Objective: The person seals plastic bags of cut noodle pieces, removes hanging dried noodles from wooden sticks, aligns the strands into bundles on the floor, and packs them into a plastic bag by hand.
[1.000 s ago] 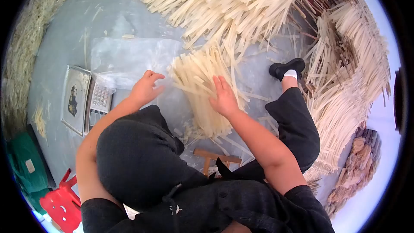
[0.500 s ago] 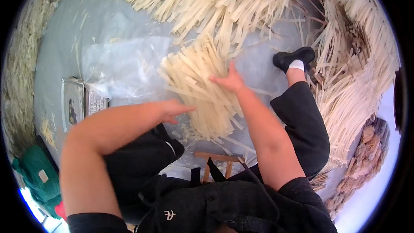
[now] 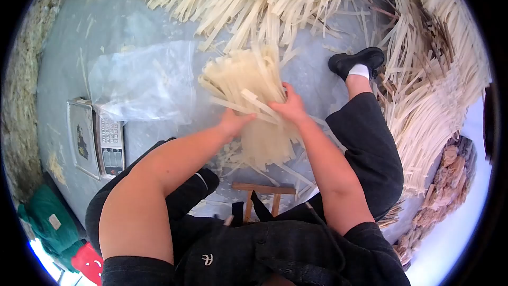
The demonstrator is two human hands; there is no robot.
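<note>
A bundle of pale, flat, dry strips (image 3: 264, 143) lies on the grey floor between my legs, its strips fanning out at the far end. At its left side my left hand (image 3: 235, 123) is closed around the edge, thumb on top and the other fingers hidden under the strips. On the opposite side my right hand (image 3: 290, 107) grips the bundle, with the thumb over it and the fingers along its outer edge. A few loose strips (image 3: 248, 95) lie crosswise on top. I cannot tell what the strips are made of.
Long pale strips (image 3: 254, 0) are heaped at the back and down the right side. A clear plastic sheet (image 3: 143, 82) lies left of the bundle, near a scale with a keypad (image 3: 110, 132). A small wooden stool (image 3: 264, 187) stands close to my body. Brown flaky pieces (image 3: 450, 180) are at right.
Both hands have come in from above and beside the strips and taken hold of the bundle's sides. The strips look more gathered. The view has shifted slightly, uncovering more of the scale.
</note>
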